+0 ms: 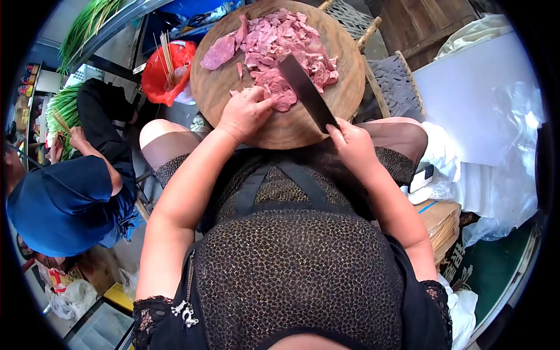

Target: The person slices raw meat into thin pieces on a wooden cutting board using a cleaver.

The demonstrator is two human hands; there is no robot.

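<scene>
A round wooden chopping block [219,87] stands in front of my knees. Raw meat [286,44], cut into many small pieces, is heaped on its far half, with a larger uncut lump [220,52] at the left. My right hand [348,140] is closed around the handle of a cleaver [308,93], whose dark blade slants up and left over the meat. Fingers bent, my left hand [248,114] presses on a flat piece of meat [277,87] just left of the blade. The fingertips are partly hidden.
Left of the block, a red plastic bag [160,73] holds thin sticks. A person in a blue shirt [67,201] sits at far left, handling sticks beside green stalks [64,108]. Woven stools [396,84] stand beyond the block's right side. White sheeting [484,99] covers the right.
</scene>
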